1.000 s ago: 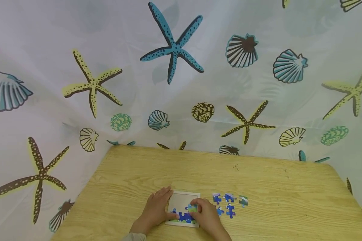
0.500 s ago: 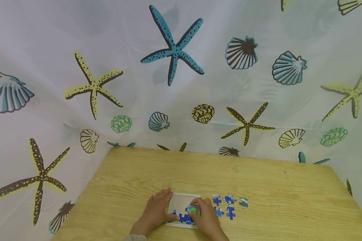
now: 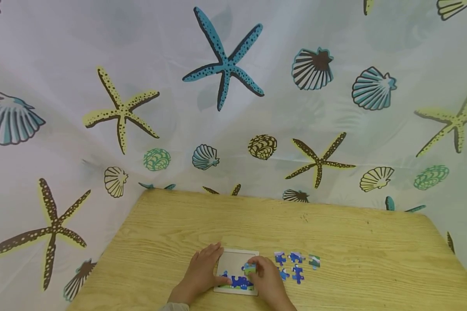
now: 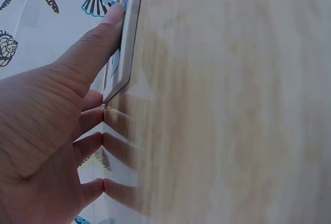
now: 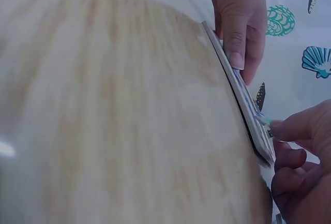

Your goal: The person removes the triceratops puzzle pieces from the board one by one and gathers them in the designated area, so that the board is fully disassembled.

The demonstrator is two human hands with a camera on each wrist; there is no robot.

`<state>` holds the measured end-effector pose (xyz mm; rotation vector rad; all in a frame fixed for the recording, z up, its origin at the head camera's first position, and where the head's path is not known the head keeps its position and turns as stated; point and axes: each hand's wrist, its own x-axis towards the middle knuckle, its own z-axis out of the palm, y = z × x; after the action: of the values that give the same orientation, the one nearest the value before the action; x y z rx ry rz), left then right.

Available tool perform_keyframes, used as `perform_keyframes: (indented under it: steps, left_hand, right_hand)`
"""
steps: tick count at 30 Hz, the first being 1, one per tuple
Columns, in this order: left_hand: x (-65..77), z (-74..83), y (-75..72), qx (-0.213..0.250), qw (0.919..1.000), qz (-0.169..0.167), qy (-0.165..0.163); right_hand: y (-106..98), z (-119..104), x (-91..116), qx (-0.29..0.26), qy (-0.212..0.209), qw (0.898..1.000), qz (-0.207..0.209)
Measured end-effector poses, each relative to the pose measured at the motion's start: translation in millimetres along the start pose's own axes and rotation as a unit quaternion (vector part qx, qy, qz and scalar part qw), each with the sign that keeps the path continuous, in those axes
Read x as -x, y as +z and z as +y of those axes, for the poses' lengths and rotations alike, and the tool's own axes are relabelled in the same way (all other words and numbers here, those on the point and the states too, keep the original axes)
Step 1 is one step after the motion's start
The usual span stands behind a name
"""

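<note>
Smooth pale cloth (image 3: 233, 116) printed with starfish and shells hangs behind a wood-grained table (image 3: 373, 255). The left hand (image 3: 201, 271), fingers nearly straight, rests against a squarish, thin-rimmed frame (image 3: 231, 259), its thumb over the near-left part. The right hand (image 3: 269, 277), fingers curled, pinches a knobbed green-and-blue piece (image 3: 250, 268) above the frame's right side. Interlocking blue pieces (image 3: 239, 282) line the near edge; five loose pieces (image 3: 297, 274) (one partly hidden) lie right.
</note>
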<state>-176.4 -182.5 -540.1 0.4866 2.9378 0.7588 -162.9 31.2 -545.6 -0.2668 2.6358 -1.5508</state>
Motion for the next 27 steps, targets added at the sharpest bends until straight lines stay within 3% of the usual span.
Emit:
perform_keyframes:
  steps: [5,9,27]
  left_hand:
    - [-1.3,-2.0,2.1,-0.002,1.0000,-0.001,-0.001]
    - [-1.4,-2.5,2.2,-0.001,1.0000,-0.001,0.001]
    - [-0.6,-2.8,1.2,-0.007,1.0000,0.002,0.004]
  right_hand:
    - [-14.4,2.8,0.9,-0.052,0.013,0.998,0.015]
    - [-32.2,7.2,2.0,-0.063,0.018,0.997,0.026]
    - [-98.8,36.7,27.1,-0.031,0.076,0.994,0.071]
